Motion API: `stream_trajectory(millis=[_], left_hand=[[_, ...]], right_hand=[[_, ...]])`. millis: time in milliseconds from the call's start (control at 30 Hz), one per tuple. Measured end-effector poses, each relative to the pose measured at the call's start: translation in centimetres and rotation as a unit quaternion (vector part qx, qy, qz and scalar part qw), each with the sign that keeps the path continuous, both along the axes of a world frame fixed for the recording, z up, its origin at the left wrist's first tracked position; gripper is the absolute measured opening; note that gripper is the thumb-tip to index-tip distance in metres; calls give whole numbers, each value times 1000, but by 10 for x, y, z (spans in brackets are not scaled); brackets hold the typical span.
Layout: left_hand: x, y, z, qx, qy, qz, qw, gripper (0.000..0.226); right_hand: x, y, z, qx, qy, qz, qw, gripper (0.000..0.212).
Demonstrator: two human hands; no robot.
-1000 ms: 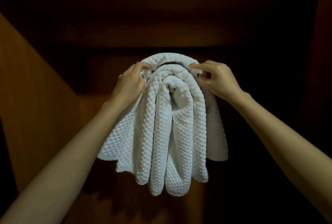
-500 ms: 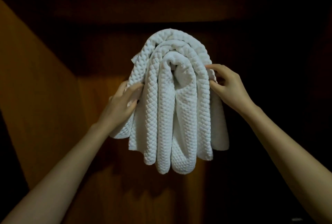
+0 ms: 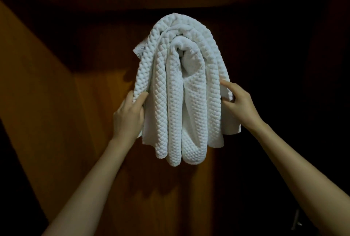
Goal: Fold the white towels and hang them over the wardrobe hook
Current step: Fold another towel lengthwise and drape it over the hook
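Note:
Several folded white waffle-weave towels [image 3: 181, 91] hang draped in nested loops from a point high inside the dark wooden wardrobe; the hook itself is hidden under them. My left hand [image 3: 129, 115] holds the left outer layer, thumb in front and fingers behind the cloth. My right hand [image 3: 239, 103] pinches the right outer edge of the towels at mid height. A small label shows on the towel corner at the upper left.
The wardrobe's lit wooden side panel [image 3: 43, 107] slopes along the left. Its back panel [image 3: 106, 91] lies behind the towels. The right side is in deep shadow, with a faint metal fitting [image 3: 297, 218] low at the right.
Both hands have slid down from the top of the towel bundle to its sides. The bundle now sits higher in view.

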State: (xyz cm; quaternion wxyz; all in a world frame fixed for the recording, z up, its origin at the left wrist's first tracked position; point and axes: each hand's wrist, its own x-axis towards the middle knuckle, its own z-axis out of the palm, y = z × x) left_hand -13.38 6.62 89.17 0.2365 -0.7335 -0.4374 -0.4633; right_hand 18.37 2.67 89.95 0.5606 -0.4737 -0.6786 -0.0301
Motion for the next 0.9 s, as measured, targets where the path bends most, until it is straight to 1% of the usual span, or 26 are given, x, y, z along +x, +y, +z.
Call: stream_trajectory(millis=[67,133,200,233,300,367,433,500,567,600,667,733,833,900], left_hand=[[13,-5,-9,-27,-13,6,1000,38],[23,-8,-16,-47,-33,-18,998,35],[33,-11,-20,-98,-77,-70,990,30],[40,-11,-22,-133,-98,-92,982,31],[53,-11,-29,-193,-113,-115,968,39],[63,-7,-37,-230,-121,-123,958,52],[65,0,-42,-242,-147,-134,950,56],[58,5,-46,-217,-188,-168,943,50],[49,5,-52,-203,-232,-189,932,50],[46,3,-54,-206,-244,-181,930,50],[46,-1,-54,-232,-244,-153,929,51],[47,-10,-51,-261,-216,-130,932,56],[46,-36,-55,-265,-170,-112,943,64],[43,-60,-69,-243,-147,-58,957,64]], right_hand=[[-1,-5,-11,-15,33,9,999,63],[-3,-9,-18,-19,49,0,999,61],[-11,-11,-25,-13,69,8,998,53],[-16,-11,-28,-11,84,21,996,45],[-27,-9,-33,-9,118,47,992,31],[-34,-7,-39,-2,127,53,990,30],[-36,-6,-44,12,103,39,994,35],[-33,-3,-45,18,86,30,996,38],[-28,1,-48,9,79,20,997,37],[-27,2,-50,7,73,17,997,36],[-28,1,-52,7,62,20,998,33],[-32,-4,-51,-7,48,24,999,36],[-30,-17,-56,-34,17,15,999,48],[-26,-30,-71,-59,-10,-11,998,59]])
